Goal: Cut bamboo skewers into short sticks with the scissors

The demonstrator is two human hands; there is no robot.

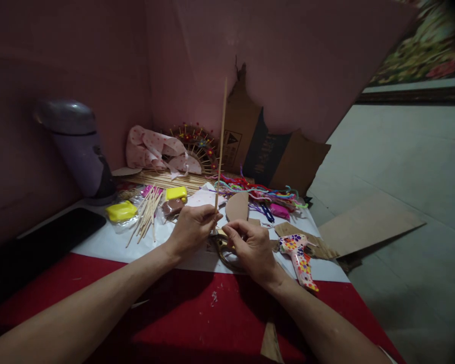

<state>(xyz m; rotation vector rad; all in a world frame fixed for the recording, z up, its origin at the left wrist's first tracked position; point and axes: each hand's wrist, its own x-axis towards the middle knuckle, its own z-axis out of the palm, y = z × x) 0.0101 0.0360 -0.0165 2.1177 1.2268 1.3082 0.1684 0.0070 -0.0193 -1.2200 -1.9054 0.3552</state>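
Observation:
My left hand (pixel 195 227) is closed on the lower part of a long, thin wooden skewer (pixel 222 136), which stands nearly upright. Close by on the right, my right hand (pixel 252 247) has its thumb and fingers pinched together; what they hold, if anything, is hidden. A dark bronze looped handle (pixel 222 255), like that of scissors, shows just beside and under the right hand. Behind the hands lies a rounded cardboard piece (pixel 238 206). To the left of my left hand is a spread bunch of short wooden sticks (pixel 146 215).
Yellow clay packs (pixel 121 211), colourful pipe cleaners (pixel 258 192) and a flower-patterned glue gun (pixel 298 258) lie around. A purple tumbler (pixel 79 151) and a black phone-like slab (pixel 64 232) stand left. Torn cardboard (pixel 284 156) leans on the wall beside a decorated fan-shaped piece (pixel 197 146).

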